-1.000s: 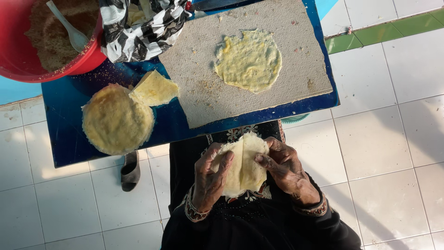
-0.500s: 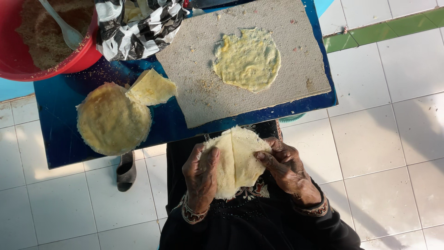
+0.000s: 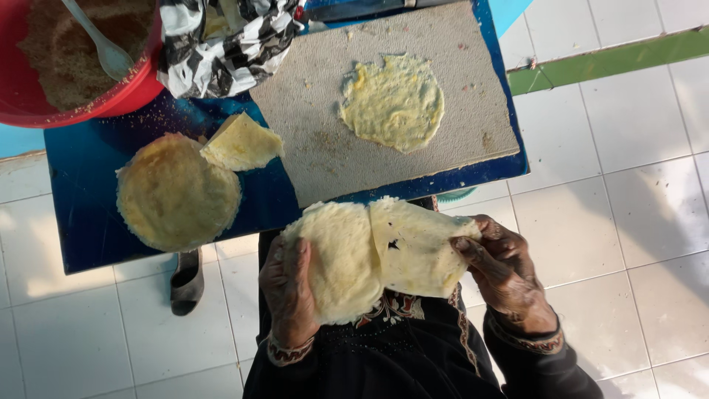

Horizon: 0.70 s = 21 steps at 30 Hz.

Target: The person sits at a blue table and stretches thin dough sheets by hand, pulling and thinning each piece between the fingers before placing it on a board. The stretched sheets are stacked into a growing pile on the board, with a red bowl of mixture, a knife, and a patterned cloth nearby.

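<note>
Both hands hold one thin, pale yellow flatbread (image 3: 369,255) over my lap. My left hand (image 3: 289,295) grips its left edge from below. My right hand (image 3: 502,270) pinches its right edge. The sheet is spread almost flat, with a fold line and a small hole near its middle. On the grey board (image 3: 310,125) ahead lies another thin yellow round (image 3: 393,101). A stack of round flatbreads (image 3: 177,192) sits on the blue table (image 3: 88,236) to the left, with a folded piece (image 3: 242,144) beside it.
A red bowl (image 3: 140,92) of brown crumbly filling with a spoon (image 3: 100,44) stands at the top left. A black and white patterned cloth (image 3: 221,44) lies next to it. White floor tiles surround the table, and a dark sandal (image 3: 186,281) lies under its edge.
The flatbread in my hands has been unfolded and spread wider, from a bunched fold to a nearly flat sheet. My hands have moved apart.
</note>
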Each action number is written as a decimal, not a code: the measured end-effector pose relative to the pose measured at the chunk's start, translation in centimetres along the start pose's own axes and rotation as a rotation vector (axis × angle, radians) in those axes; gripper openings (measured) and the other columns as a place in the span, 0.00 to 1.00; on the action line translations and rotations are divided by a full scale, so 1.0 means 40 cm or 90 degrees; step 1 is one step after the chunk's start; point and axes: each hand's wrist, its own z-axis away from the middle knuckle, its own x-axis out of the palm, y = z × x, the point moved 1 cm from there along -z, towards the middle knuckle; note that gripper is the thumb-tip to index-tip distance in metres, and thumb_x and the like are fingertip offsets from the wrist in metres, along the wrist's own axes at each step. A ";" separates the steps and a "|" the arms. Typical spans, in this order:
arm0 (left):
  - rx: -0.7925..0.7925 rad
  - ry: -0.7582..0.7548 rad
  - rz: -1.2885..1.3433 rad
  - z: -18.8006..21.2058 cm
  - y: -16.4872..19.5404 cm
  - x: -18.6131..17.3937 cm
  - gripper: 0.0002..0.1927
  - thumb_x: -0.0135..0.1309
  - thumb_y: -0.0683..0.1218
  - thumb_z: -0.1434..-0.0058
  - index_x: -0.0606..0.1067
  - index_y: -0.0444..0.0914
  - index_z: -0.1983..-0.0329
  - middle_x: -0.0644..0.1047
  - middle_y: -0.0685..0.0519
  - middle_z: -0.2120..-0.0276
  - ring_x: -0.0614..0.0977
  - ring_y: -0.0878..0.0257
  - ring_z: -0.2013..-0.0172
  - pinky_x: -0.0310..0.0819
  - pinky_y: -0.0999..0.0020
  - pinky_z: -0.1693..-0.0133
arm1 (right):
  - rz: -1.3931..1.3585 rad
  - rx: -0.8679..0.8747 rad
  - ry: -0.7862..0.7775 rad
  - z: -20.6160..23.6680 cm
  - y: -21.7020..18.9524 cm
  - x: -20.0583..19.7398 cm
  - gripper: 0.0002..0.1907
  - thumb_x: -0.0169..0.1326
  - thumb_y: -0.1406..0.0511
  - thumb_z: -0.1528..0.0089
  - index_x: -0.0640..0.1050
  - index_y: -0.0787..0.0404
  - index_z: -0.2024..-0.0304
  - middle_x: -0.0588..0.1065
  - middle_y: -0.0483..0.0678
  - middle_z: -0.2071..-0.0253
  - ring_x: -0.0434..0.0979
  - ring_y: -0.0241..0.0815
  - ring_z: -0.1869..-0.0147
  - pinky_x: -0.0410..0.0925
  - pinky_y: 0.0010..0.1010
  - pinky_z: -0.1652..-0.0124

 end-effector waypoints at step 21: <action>-0.111 0.034 0.117 0.007 -0.011 -0.118 0.13 0.49 0.45 0.28 0.74 0.31 0.46 0.80 0.49 0.54 0.82 0.64 0.56 0.80 0.70 0.55 | 0.349 -0.112 -0.014 -0.048 -0.305 0.072 0.13 0.52 0.79 0.34 0.76 0.71 0.47 0.80 0.54 0.51 0.81 0.42 0.46 0.76 0.34 0.49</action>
